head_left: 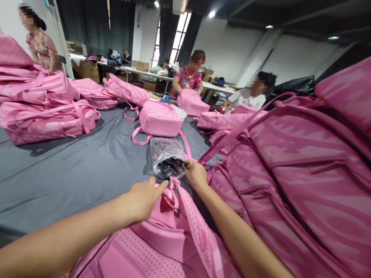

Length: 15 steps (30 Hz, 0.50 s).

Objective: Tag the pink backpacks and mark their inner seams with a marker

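A pink backpack (151, 264) lies before me with its dotted, padded back panel facing up. My left hand (143, 200) is over its top edge, fingers stretched out and apart, near the top loop and a dotted shoulder strap (196, 221). Just beyond the backpack is a clear plastic bag (166, 147), its mouth towards me and black things inside that I cannot make out. At the right side of that mouth, my right hand (196, 175) is closed on a small dark and yellow-green item (187, 166), mostly hidden by the fingers.
Large pink backpacks (306, 166) are piled close on my right. More pink backpacks (49, 119) are heaped at the far left, and one (160, 118) stands beyond the plastic bag. A grey cloth (60, 173) covers the table. Several people are at work across the room.
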Each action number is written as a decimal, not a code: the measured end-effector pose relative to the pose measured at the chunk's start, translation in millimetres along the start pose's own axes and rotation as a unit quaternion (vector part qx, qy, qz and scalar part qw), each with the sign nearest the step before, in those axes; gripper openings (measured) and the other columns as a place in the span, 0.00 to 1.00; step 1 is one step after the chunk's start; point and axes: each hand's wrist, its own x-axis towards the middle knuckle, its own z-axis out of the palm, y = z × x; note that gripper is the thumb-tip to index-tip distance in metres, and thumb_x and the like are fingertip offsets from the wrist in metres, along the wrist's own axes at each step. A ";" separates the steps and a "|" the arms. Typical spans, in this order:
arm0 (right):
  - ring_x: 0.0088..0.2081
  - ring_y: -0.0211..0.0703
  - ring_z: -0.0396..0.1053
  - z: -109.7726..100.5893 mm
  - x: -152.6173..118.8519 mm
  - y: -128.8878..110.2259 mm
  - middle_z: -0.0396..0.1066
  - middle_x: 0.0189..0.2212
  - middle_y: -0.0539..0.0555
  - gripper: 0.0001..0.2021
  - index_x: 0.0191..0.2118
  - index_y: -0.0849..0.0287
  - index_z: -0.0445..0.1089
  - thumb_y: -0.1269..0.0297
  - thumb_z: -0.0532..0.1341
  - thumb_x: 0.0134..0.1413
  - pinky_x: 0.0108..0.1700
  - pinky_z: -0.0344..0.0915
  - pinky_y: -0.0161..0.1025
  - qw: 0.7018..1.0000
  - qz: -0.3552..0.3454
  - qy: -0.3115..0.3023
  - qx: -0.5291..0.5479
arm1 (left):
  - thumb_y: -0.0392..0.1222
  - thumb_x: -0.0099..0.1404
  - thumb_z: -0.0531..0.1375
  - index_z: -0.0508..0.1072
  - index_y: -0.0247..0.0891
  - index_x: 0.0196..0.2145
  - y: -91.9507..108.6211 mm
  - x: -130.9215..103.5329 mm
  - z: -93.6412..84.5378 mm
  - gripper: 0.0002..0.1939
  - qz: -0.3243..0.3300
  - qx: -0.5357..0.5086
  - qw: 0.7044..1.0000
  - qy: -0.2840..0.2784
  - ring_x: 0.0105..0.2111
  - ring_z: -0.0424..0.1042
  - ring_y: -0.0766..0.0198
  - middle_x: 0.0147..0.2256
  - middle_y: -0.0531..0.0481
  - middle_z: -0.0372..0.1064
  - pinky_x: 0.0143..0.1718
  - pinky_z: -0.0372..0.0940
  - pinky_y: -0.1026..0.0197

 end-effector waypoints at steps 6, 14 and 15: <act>0.25 0.38 0.66 -85.4 -72.2 -17.1 0.70 0.24 0.50 0.19 0.38 0.62 0.72 0.49 0.58 0.57 0.26 0.60 0.32 0.972 -0.066 0.103 0.199 | 0.50 0.64 0.60 0.62 0.40 0.61 5.3 -11.1 1.5 0.30 0.038 -0.200 0.933 0.297 0.60 0.61 0.50 0.61 0.42 0.61 0.61 0.56 0.46; 0.21 0.31 0.56 -97.2 -106.5 -52.1 0.61 0.18 0.44 0.17 0.27 0.61 0.69 0.53 0.70 0.37 0.24 0.54 0.31 0.874 -0.006 0.027 0.485 | 0.37 0.57 0.62 0.72 0.38 0.34 16.1 0.3 -4.1 0.05 0.018 -0.460 0.810 0.364 0.31 0.73 0.65 0.30 0.54 0.73 0.34 0.65 0.64; 0.21 0.31 0.56 -93.3 -101.4 -46.1 0.61 0.18 0.43 0.18 0.28 0.61 0.69 0.52 0.71 0.36 0.23 0.54 0.30 0.867 0.034 0.009 0.497 | 0.37 0.57 0.62 0.71 0.38 0.31 8.9 0.9 -4.0 0.03 0.005 -0.462 0.806 0.370 0.29 0.72 0.66 0.28 0.54 0.72 0.32 0.64 0.64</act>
